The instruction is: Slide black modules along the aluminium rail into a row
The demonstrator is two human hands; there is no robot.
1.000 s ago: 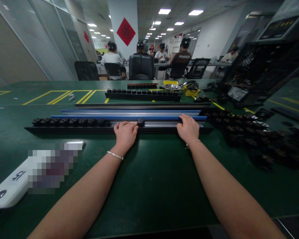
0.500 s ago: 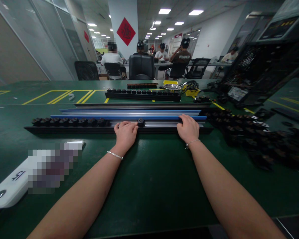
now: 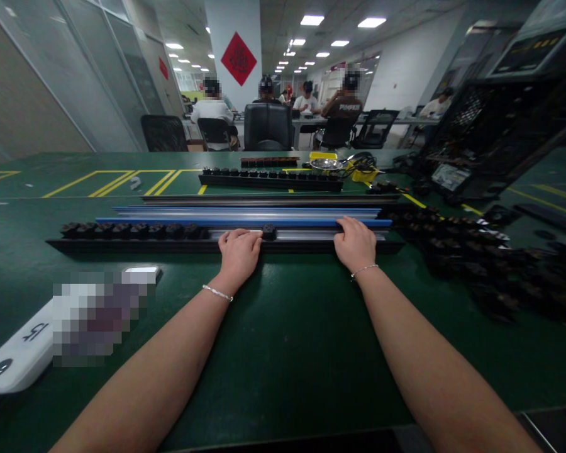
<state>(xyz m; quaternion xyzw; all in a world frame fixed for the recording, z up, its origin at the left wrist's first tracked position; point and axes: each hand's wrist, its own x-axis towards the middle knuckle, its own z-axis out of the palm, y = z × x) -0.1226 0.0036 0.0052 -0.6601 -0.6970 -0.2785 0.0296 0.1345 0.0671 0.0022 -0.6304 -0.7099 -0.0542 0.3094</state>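
Note:
A long black rail (image 3: pixel 306 245) lies across the green table, with a silver and blue strip (image 3: pixel 302 224) along its far side. Several small black clips (image 3: pixel 132 229) fill its left part. My left hand (image 3: pixel 238 251) rests on the rail near its middle, fingers curled over the edge, right beside a single black clip (image 3: pixel 268 231). My right hand (image 3: pixel 356 242) grips the rail nearer its right end, fingers folded over the top. Both wrists wear thin bracelets.
A heap of loose black clips (image 3: pixel 476 251) lies at the right. More rails (image 3: pixel 270 180) and a metal bowl (image 3: pixel 326 165) sit further back. A white device (image 3: pixel 19 355) lies at the near left. A black crate (image 3: pixel 495 132) stands at the right. People sit at desks behind.
Almost nothing has moved. The single black clip and my left hand have shifted very slightly to the right along the rail.

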